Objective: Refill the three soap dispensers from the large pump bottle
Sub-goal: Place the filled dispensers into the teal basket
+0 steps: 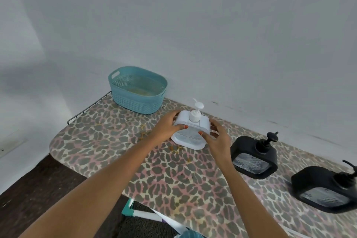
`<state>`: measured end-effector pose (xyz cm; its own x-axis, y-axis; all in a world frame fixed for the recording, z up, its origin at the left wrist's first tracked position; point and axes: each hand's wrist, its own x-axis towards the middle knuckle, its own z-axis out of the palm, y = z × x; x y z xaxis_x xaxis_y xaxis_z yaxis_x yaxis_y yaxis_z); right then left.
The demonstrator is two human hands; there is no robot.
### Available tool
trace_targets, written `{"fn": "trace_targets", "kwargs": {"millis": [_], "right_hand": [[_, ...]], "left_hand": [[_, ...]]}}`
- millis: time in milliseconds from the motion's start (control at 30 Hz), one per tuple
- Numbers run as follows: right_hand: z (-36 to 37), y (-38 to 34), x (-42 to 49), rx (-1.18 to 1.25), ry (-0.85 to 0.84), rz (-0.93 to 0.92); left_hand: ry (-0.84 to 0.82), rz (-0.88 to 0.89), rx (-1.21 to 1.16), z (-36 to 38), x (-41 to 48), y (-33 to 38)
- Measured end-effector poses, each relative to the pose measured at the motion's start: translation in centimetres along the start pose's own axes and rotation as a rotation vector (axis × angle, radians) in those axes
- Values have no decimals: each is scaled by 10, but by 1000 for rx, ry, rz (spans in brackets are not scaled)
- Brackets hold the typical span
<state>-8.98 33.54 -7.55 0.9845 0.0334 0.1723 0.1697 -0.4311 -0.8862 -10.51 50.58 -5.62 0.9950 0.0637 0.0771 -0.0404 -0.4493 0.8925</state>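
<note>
Soft, diffuse, fairly bright light; a broad grey shadow lies on the wall (pixel 25 71) at left; edges bow with wide-angle distortion; detail slightly smeared throughout.

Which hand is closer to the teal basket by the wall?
Left. The left hand holds the white dispenser on its side facing the teal basket; the right hand holds the opposite side, farther from the basket.

basket (pixel 137 91): far-left corner of ironing board (pixel 108 149)
dispenser 1 (pixel 191 129): right of basket
dispenser 2 (pixel 254 157): right of 1
dispenser 3 (pixel 324 189): rightmost
</note>
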Motion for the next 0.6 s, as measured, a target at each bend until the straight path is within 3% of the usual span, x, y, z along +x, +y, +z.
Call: {"fn": "trace_targets", "kwargs": {"millis": [267,600], "right_hand": [[-1,-30,14,-39,-66,-94],[16,-113,60,-187,-90,-383]], "left_hand": [[84,25,51,-29,-1,10],[275,104,60,-100,12,36]]}}
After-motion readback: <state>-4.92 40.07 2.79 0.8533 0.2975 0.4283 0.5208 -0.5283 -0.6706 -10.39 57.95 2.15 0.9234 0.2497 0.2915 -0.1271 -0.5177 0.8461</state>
